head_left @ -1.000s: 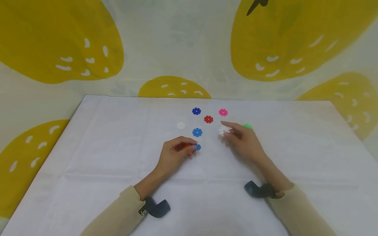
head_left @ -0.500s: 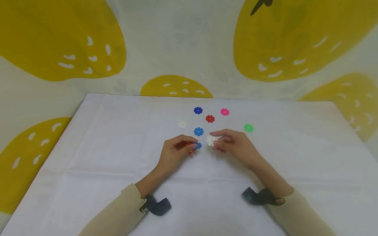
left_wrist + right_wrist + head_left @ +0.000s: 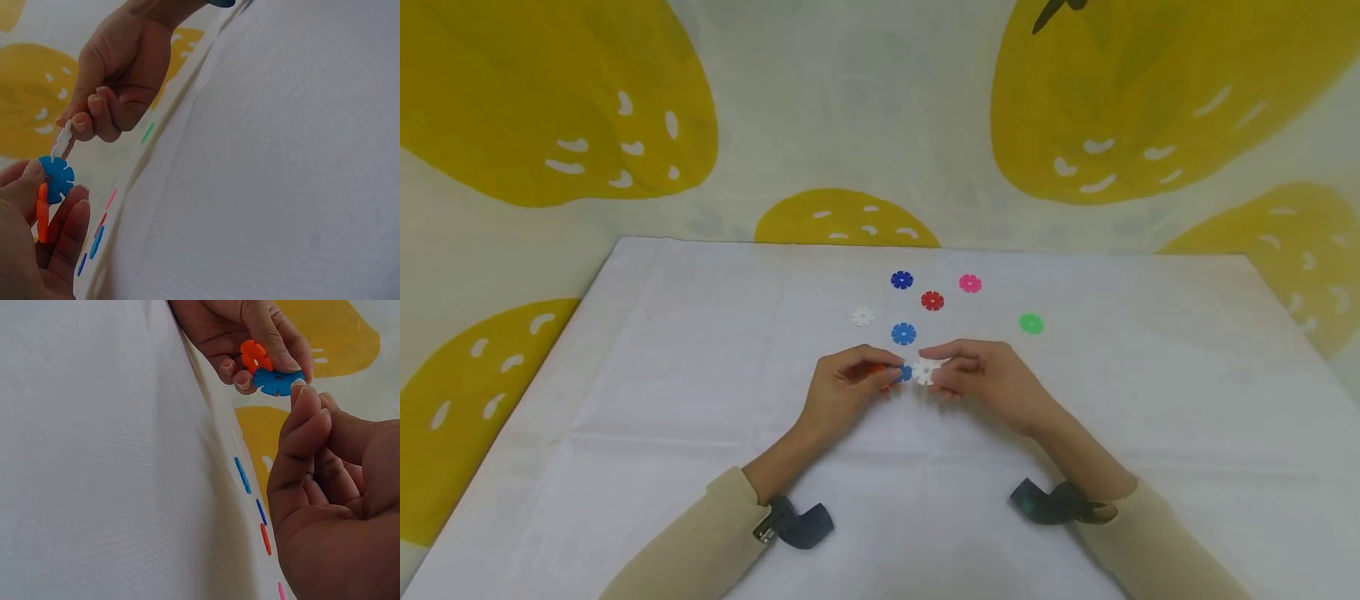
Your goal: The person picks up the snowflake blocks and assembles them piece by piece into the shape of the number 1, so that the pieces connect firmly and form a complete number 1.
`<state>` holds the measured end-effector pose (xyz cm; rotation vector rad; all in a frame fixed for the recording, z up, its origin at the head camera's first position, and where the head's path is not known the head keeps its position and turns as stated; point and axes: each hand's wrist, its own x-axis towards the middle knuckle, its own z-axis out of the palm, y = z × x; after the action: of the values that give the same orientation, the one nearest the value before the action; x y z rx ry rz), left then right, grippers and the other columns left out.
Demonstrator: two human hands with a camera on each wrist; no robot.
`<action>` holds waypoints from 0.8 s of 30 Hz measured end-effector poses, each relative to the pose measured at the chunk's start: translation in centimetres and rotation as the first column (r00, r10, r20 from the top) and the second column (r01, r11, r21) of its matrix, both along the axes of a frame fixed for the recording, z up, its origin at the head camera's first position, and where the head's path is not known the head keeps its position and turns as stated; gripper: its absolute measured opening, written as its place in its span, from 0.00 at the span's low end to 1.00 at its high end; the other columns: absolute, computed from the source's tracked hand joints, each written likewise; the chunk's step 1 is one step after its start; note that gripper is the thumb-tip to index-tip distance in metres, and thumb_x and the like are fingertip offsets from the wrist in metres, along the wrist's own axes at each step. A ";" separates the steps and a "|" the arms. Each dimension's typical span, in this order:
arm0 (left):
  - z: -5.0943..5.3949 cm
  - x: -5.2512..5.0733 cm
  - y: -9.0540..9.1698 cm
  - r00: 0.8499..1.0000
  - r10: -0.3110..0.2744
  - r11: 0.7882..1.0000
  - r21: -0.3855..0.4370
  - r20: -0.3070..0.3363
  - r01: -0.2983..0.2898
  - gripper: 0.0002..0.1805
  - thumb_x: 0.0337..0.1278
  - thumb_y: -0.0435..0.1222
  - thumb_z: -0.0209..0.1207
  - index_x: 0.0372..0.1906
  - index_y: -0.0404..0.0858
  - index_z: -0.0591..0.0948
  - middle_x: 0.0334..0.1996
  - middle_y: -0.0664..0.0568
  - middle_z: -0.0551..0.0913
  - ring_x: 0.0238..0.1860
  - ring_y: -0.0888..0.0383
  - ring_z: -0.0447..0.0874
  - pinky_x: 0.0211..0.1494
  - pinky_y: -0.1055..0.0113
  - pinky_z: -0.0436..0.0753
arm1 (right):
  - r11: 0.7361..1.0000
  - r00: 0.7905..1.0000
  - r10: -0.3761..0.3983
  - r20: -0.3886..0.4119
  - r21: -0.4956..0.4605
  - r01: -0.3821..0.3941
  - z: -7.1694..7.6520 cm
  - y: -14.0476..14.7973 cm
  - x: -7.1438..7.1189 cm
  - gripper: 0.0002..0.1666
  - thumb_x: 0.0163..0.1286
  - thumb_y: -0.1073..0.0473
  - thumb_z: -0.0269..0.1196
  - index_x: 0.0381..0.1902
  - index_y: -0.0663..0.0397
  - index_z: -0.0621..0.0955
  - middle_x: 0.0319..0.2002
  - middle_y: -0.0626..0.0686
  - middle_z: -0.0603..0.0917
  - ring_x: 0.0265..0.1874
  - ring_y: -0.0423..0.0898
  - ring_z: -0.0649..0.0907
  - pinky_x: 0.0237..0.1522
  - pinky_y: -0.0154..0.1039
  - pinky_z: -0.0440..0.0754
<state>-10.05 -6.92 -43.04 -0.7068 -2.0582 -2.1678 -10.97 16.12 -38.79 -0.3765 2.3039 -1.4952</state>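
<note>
Between thumb and fingers my left hand (image 3: 842, 392) pinches a blue notched disc (image 3: 59, 178) joined at an angle to an orange disc (image 3: 42, 212). My right hand (image 3: 1000, 383) pinches a white notched disc (image 3: 925, 372) by its right side. In the left wrist view the white disc (image 3: 62, 141) stands edge-on at the blue disc's upper rim, touching it; whether it sits in a notch I cannot tell. The right wrist view shows the blue disc (image 3: 278, 382) and orange disc (image 3: 255, 356), while my right fingertips hide most of the white one.
On the white-covered table (image 3: 700, 350) beyond my hands lie a light blue disc (image 3: 903, 333), a white one (image 3: 862, 316), a red one (image 3: 932, 301), a dark blue one (image 3: 902, 280) and a pink one (image 3: 970, 283). A green disc (image 3: 1032, 323) lies further right.
My right hand has moved left and toward me, bringing its white disc from beside the green one to the blue disc. My left hand has stayed nearly still.
</note>
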 end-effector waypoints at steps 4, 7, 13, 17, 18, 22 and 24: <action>0.0 0.0 0.0 1.000 -0.021 1.000 -0.005 0.017 0.021 0.07 0.55 0.25 0.63 0.40 0.33 0.86 0.33 0.47 0.85 0.27 0.44 0.80 0.33 0.64 0.82 | 1.000 1.000 0.014 0.010 0.001 -0.015 -0.3 -0.1 0.0 0.18 0.67 0.54 0.64 0.54 0.46 0.82 0.31 0.51 0.87 0.32 0.49 0.84 0.41 0.39 0.82; 0.3 0.2 0.0 0.999 -0.020 1.000 -0.021 0.037 0.021 0.07 0.54 0.23 0.63 0.39 0.31 0.86 0.32 0.46 0.85 0.28 0.43 0.81 0.34 0.66 0.82 | 1.000 1.000 0.021 0.017 -0.005 -0.021 -0.6 -0.1 0.1 0.17 0.67 0.54 0.64 0.54 0.46 0.82 0.31 0.51 0.87 0.32 0.50 0.84 0.41 0.40 0.82; 2.2 1.1 0.0 0.996 0.016 0.999 -0.041 0.093 -0.013 0.05 0.50 0.19 0.63 0.34 0.24 0.85 0.28 0.41 0.85 0.26 0.37 0.80 0.32 0.68 0.81 | 0.997 0.999 0.032 0.033 -0.064 -0.030 -1.4 -0.3 0.2 0.17 0.67 0.57 0.64 0.53 0.48 0.82 0.31 0.52 0.87 0.32 0.51 0.85 0.41 0.41 0.82; 2.8 1.3 0.1 0.991 0.027 0.999 -0.048 0.135 -0.021 0.04 0.49 0.18 0.63 0.32 0.23 0.85 0.27 0.40 0.85 0.27 0.34 0.80 0.33 0.68 0.82 | 0.994 0.999 0.027 0.045 -0.103 -0.023 -1.9 -0.5 0.3 0.18 0.66 0.57 0.64 0.53 0.51 0.82 0.31 0.53 0.87 0.32 0.52 0.85 0.40 0.40 0.83; 2.8 1.3 0.1 0.990 0.027 0.999 -0.048 0.139 -0.020 0.04 0.49 0.18 0.63 0.32 0.23 0.84 0.27 0.40 0.85 0.28 0.34 0.80 0.34 0.68 0.82 | 0.994 0.998 0.023 0.053 -0.106 -0.017 -2.0 -0.6 0.4 0.17 0.66 0.56 0.65 0.53 0.50 0.82 0.31 0.53 0.87 0.32 0.52 0.85 0.39 0.39 0.83; 2.8 1.4 0.0 0.991 0.024 0.998 -0.059 0.131 -0.016 0.04 0.48 0.17 0.63 0.31 0.23 0.84 0.26 0.40 0.84 0.28 0.34 0.80 0.34 0.69 0.82 | 0.994 0.998 0.029 0.049 -0.110 -0.023 -2.3 -0.6 0.4 0.18 0.66 0.56 0.65 0.53 0.53 0.82 0.30 0.54 0.87 0.31 0.52 0.85 0.38 0.39 0.82; 2.9 1.5 0.0 0.992 0.024 0.998 -0.068 0.127 -0.015 0.04 0.49 0.18 0.63 0.32 0.23 0.85 0.25 0.40 0.84 0.29 0.35 0.81 0.35 0.69 0.82 | 0.994 0.998 0.031 0.046 -0.105 -0.026 -2.4 -0.6 0.4 0.18 0.66 0.57 0.65 0.53 0.53 0.82 0.30 0.54 0.87 0.30 0.52 0.85 0.38 0.38 0.82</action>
<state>-8.58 -6.90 -40.17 -0.5643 -2.1987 -2.1974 -10.56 15.52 -41.21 -0.3956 2.1804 -1.5973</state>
